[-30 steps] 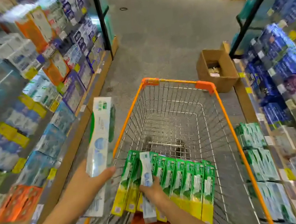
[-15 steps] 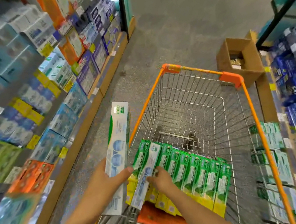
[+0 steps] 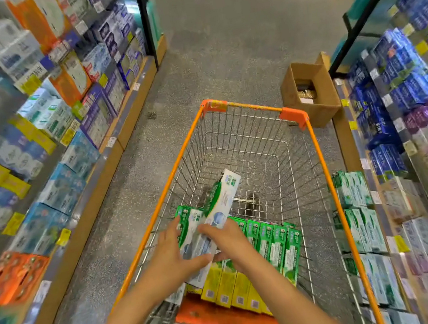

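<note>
Aisle view, head camera.

- Carts: 1. An orange-railed wire shopping cart (image 3: 170,184) stands on the grey speckled floor (image 3: 220,52) between two stocked shelf runs, the left shelves (image 3: 43,157) and the right shelves (image 3: 404,109).
- Hands: 2, both inside the cart's near end.
- Long white-and-green cardboard cartons with blue round print (image 3: 223,201): 2 as far as I can tell. One lies partly over the other. Blur hides the edge between them, so the count is tentative. The upper one tilts up and away, and its far end points toward the middle of the basket.
- The left hand (image 3: 170,254) holds the pair from the left, with the fingers along the side and the thumb hooked under.
- The right hand (image 3: 228,241) holds it from the right, with the thumb laid over the top face and the fingers curled beneath.
- Green-and-yellow cardboard boxes (image 3: 270,244): at least 6 show. There are 5 green tops right of the right hand and 1 left of the cartons. The hands cover the rest, so there is no exact total. They stand in a leaning row across the near end, above the orange plastic seat flap (image 3: 214,316).
- Open brown cardboard boxes on the floor: 1 (image 3: 320,112), just beyond the cart's far right corner and against the right shelves.
</note>
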Available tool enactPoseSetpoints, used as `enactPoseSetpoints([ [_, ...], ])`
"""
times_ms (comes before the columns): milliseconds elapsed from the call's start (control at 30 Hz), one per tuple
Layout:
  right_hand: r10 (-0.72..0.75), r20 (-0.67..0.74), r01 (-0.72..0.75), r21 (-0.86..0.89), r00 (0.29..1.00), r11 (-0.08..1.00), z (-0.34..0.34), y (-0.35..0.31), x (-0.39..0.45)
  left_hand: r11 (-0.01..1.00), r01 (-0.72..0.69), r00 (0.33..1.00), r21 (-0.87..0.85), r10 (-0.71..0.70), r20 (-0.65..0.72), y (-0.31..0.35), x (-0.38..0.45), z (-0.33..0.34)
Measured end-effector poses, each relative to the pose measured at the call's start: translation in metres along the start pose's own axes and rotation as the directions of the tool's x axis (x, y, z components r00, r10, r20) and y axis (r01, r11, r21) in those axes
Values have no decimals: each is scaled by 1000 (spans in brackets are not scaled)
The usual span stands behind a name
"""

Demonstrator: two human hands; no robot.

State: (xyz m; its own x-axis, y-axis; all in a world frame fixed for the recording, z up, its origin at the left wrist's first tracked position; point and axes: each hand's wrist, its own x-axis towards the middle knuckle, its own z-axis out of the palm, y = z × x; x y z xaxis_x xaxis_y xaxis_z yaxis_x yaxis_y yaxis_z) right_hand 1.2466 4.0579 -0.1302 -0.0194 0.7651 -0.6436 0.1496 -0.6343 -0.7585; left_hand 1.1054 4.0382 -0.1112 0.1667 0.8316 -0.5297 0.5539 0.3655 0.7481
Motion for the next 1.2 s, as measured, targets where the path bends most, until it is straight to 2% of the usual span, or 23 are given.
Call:
enactPoseSetpoints([
  [100,117,-69,-124,-113,991,986,1,35,26,999,10,998,-43,-12,-54,-11,-3,-8],
  [267,285,-72,-293,-177,956,940,26,75,54,995,33,998,-91,-38,-56,-26,-9,-18],
  [333,308,-86,-319,-236,948,918,40,85,64,992,37,998,-117,-43,-49,-31,-11,-22],
  [467,289,-118,-312,-384,950,869,52,98,76,987,43,996,-157,-54,-65,-36,-13,-28],
  [633,235,-99,-254,-454,967,854,45,91,73,995,0,998,-101,-7,-68,-27,-20,-31],
  [700,154,-142,-203,-450,978,870,35,68,54,996,-29,997,-81,22,-78,-20,-27,-34],
  [767,-25,-184,-59,-436,983,898,14,37,20,996,-68,994,-56,63,-88,-7,-36,-39],
  [867,-315,-333,189,-359,889,914,-32,-5,-60,989,-149,987,-12,148,-65,18,-52,-39],
  [967,-458,-441,305,-375,772,875,-83,-12,-151,961,-276,961,24,276,-21,52,-68,-22],
  [1067,-493,-592,261,-436,638,861,-133,13,-233,916,-400,916,26,399,42,87,-85,13],
  [1200,-419,-755,101,-430,504,897,-182,68,-331,883,-470,863,-8,462,203,119,-109,79],
])
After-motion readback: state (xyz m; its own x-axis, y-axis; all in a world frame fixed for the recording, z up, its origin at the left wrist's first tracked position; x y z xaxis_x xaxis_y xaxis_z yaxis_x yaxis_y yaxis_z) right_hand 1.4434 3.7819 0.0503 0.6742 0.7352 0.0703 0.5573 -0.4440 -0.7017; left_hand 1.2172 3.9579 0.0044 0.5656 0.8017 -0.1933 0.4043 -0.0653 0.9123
